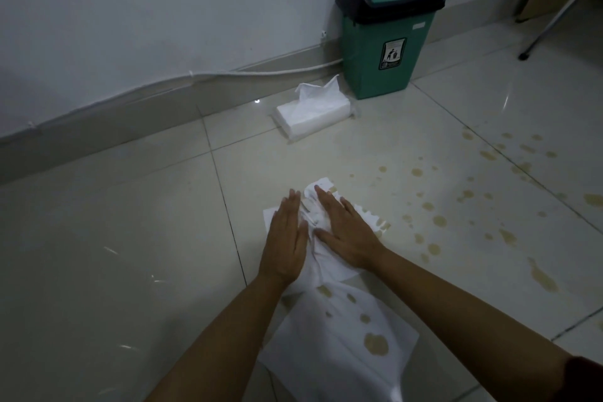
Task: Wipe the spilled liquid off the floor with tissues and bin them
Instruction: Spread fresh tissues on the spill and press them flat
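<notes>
The fingers of the left hand lie straight and together, flat on a crumpled tissue; those of the right hand are likewise extended, pressing the same tissue from the other side. Neither hand grips anything: both are flat, palms down. The crumpled tissue rests on the floor between and under the palms, with its near end running back toward a second, flatter tissue sheet that lies between the forearms and shows several brown blots soaked through. Judged step in hand: blotting and gathering the spill. To do it well, pressure should stay even through the flat palms, the tissue should be swept toward the unwiped droplets on the right instead of away from them, and wet sheets should be bunched inward so liquid is not smeared across clean tile. Spilled liquid remains as many separate brown drops, too numerous to count exactly, scattered right of the hands. Count otherwise: two hands, two tissue sheets in use, one tissue pack with a sheet standing out of it, one green swing-lid bin against the wall just beyond the pack, one white cable along the skirting.
</notes>
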`<state>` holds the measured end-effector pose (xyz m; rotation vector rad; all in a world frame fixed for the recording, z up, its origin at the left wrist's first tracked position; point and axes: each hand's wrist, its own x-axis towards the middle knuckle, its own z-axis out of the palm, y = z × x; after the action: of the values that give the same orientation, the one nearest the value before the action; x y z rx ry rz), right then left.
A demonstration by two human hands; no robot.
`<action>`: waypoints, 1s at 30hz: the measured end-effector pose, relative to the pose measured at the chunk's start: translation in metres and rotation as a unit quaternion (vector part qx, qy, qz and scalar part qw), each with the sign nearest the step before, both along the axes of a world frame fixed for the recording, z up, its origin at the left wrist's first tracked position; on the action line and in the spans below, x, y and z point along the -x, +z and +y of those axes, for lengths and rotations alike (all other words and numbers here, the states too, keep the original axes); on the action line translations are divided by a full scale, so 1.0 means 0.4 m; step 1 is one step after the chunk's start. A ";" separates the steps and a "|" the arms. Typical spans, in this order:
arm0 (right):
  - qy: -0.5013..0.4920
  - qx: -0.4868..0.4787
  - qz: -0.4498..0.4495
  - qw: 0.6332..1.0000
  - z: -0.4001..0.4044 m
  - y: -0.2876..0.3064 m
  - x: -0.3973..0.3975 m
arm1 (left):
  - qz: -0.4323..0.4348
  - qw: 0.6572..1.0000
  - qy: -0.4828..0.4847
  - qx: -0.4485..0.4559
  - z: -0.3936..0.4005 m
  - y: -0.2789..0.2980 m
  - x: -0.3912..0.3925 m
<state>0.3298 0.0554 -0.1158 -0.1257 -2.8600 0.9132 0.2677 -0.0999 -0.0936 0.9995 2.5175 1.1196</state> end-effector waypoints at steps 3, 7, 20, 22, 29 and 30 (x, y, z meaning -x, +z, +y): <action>-0.021 0.187 0.026 0.982 -0.001 0.029 -0.025 | 0.047 0.990 -0.114 0.065 0.012 0.011 0.015; -0.047 0.162 0.072 0.983 -0.015 0.055 -0.100 | 0.132 0.944 -0.195 0.232 0.013 0.002 0.046; 0.022 -0.203 -0.013 0.979 -0.026 0.033 -0.227 | 0.140 0.938 -0.166 0.270 -0.031 -0.002 -0.015; -0.033 -0.188 -0.028 0.981 -0.016 0.047 -0.220 | 0.113 0.949 -0.145 0.255 -0.037 -0.003 -0.036; -0.141 -0.098 0.028 0.985 -0.091 0.057 -0.222 | 0.142 0.959 -0.106 0.223 -0.087 -0.031 -0.140; -0.149 -0.084 0.030 0.985 -0.105 0.051 -0.224 | 0.153 0.956 -0.106 0.227 -0.095 -0.036 -0.147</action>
<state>0.4196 0.0133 -0.0953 -0.4823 -2.7443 0.6038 0.3264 -0.1379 -0.1080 1.3360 2.6297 0.3154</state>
